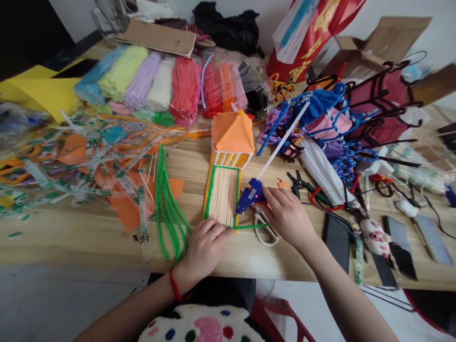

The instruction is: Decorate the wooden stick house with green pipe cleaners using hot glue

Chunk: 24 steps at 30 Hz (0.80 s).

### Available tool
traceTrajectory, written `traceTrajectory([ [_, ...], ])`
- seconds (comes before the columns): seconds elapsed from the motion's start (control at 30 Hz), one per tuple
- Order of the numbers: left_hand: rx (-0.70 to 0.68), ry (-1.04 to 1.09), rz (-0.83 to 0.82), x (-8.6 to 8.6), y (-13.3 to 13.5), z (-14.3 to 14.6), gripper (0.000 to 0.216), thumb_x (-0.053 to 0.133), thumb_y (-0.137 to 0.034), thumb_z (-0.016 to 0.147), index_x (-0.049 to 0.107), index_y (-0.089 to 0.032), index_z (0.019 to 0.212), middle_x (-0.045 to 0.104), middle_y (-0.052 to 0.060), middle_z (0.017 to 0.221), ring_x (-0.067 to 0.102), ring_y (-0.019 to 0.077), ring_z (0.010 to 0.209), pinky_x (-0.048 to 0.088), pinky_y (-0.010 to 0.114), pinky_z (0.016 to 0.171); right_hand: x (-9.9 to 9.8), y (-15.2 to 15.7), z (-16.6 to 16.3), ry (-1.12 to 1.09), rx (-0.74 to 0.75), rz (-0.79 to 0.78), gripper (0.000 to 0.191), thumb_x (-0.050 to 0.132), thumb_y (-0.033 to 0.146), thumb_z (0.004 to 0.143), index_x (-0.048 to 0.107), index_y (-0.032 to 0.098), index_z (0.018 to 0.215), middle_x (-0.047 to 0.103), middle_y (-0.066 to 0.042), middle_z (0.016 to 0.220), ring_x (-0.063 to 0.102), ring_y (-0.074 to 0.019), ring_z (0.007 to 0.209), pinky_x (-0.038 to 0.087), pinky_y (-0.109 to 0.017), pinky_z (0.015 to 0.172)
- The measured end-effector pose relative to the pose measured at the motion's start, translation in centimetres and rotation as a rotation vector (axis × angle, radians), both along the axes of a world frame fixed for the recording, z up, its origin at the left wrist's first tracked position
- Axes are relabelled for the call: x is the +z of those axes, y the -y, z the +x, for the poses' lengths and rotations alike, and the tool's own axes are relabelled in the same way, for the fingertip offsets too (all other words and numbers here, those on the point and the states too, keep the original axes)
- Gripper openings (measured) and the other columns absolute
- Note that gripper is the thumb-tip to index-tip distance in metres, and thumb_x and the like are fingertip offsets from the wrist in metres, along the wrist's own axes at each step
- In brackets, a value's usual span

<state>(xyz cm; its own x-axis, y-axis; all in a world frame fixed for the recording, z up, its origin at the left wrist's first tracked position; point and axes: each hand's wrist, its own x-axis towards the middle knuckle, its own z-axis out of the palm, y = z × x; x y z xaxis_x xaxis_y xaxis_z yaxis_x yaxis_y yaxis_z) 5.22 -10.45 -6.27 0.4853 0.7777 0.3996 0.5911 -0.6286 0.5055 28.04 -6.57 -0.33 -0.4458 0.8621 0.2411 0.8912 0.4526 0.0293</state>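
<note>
A craft house with an orange paper roof [232, 133] and a panel of wooden sticks [223, 194] framed in green pipe cleaner lies flat on the wooden table [89, 237]. My left hand [204, 247] rests at the panel's near edge, fingers pressed down on the green pipe cleaner [251, 227] at the corner. My right hand [285, 213] grips a blue hot glue gun [250, 195] with a long white glue stick [283, 140], its nozzle pointing at the panel's right lower corner.
A bundle of green pipe cleaners [167, 204] lies left of the panel. Orange paper scraps and plastic wrappers [81, 161] cover the left. Scissors [265, 228] lie under my right hand. Pliers [302, 183], pipe-cleaner packs [160, 80] and phones [399, 237] surround.
</note>
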Motion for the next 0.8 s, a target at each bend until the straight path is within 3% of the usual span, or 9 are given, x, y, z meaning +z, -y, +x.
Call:
traceTrajectory([
  [0.23, -0.003, 0.013, 0.024, -0.3, -0.1, 0.0, 0.021, 0.049, -0.010, 0.087, 0.067, -0.019, 0.094, 0.065, 0.003, 0.077, 0.054, 0.0173, 0.078, 0.047, 0.033, 0.070, 0.5, -0.9, 0.0, 0.015, -0.015, 0.023, 0.036, 0.044, 0.031, 0.094, 0.051, 0.011, 0.122, 0.065, -0.015, 0.101, 0.056, -0.0273, 0.093, 0.045, -0.039, 0.078],
  [0.43, 0.001, 0.022, 0.027, -0.3, -0.2, 0.0, 0.020, 0.050, -0.011, 0.087, 0.068, -0.018, 0.093, 0.064, 0.002, 0.074, 0.053, 0.0170, 0.076, 0.047, 0.032, 0.069, -0.3, -1.9, 0.4, 0.014, -0.042, 0.045, 0.036, 0.043, 0.024, 0.093, 0.049, 0.012, 0.126, 0.063, -0.015, 0.106, 0.055, -0.0277, 0.094, 0.044, -0.041, 0.081],
  [0.8, 0.003, -0.008, -0.011, -0.4, 0.0, 0.0, 0.021, 0.049, -0.012, 0.087, 0.068, -0.019, 0.093, 0.064, 0.003, 0.076, 0.054, 0.0179, 0.078, 0.047, 0.033, 0.071, -1.0, -3.7, 0.6, 0.019, -0.072, 0.105, 0.038, 0.043, 0.028, 0.093, 0.049, 0.010, 0.126, 0.063, -0.016, 0.104, 0.054, -0.0276, 0.088, 0.044, -0.039, 0.073],
])
